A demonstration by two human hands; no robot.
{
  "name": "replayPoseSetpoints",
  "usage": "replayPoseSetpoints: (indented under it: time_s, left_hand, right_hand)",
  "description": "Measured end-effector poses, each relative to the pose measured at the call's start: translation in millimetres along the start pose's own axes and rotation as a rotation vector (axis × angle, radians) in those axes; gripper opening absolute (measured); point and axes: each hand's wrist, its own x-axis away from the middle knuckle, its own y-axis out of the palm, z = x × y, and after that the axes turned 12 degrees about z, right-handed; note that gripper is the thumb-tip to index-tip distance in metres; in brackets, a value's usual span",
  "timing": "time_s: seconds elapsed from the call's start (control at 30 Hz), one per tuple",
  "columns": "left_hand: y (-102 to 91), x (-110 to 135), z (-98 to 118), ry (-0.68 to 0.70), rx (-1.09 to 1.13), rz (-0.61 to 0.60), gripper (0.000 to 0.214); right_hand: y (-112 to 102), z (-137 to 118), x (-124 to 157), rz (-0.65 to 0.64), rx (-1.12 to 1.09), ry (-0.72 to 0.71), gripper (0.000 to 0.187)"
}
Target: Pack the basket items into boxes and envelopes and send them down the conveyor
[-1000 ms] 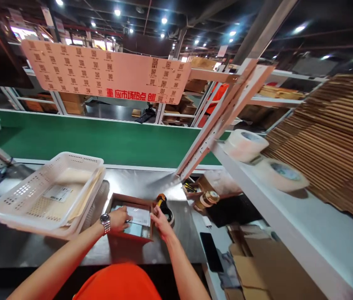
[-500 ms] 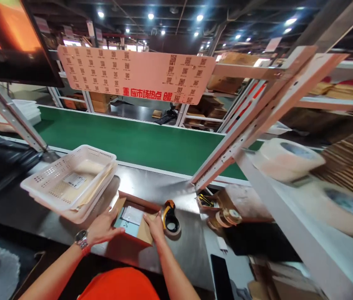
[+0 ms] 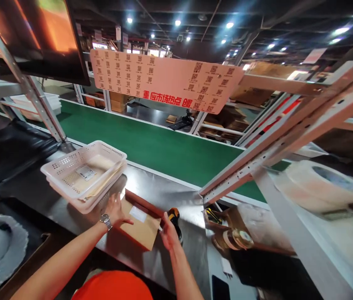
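Observation:
A small brown cardboard box (image 3: 140, 228) lies on the steel worktable (image 3: 163, 193) in front of me, its near flaps folded down and a strip of the white contents still showing. My left hand (image 3: 114, 209) presses flat on the box's left flap, fingers spread; a watch is on that wrist. At the box's right edge my right hand (image 3: 168, 236) rests with its fingers curled against the flap. A black and orange tape dispenser (image 3: 175, 218) sits just behind the right hand.
Stacked white plastic baskets (image 3: 84, 175) holding a paper stand left of the box. A green conveyor belt (image 3: 151, 146) runs behind the table. Tape rolls (image 3: 323, 185) lie on a white shelf at right. Small bins (image 3: 226, 233) and a phone (image 3: 220, 289) sit below it.
The box flaps have been folded shut over the white contents, which were fully open a second ago. My view has swung left, so the shelf and cardboard stack slid out to the right.

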Motion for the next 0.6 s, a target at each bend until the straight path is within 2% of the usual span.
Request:
replayPoseSetpoints:
  time_s: [0.07,0.13,0.2,0.3,0.37,0.6]
  left_hand:
    - [10.5,8.4,-2.1,0.009,-0.023,0.081,0.167]
    - [14.7,19.6,-2.6,0.108,-0.069,0.176,0.156]
    - [15.6,30.6,-1.8,0.265,-0.112,0.215,0.13]
    - [17.5,41.6,-1.6,0.502,-0.106,0.133,0.078]
    - [20.8,44.4,-3.6,0.572,-0.076,0.078,0.057]
    - [31.1,43.5,-11.6,0.59,-0.024,0.1,0.053]
  right_hand:
    - [1.7,-6.9,-0.8,0.001,-0.041,0.115,0.071]
    - [2.4,-5.1,-2.2,0.021,-0.049,0.1,0.064]
    - [-1.8,4.4,-3.1,0.018,-0.012,0.042,0.057]
    - [-14.5,22.9,-2.6,-0.028,0.118,-0.086,0.06]
    - [-19.9,32.2,-1.7,-0.039,0.171,-0.153,0.064]
    - [-1.8,39.8,4.4,-0.003,0.388,-0.249,0.103]
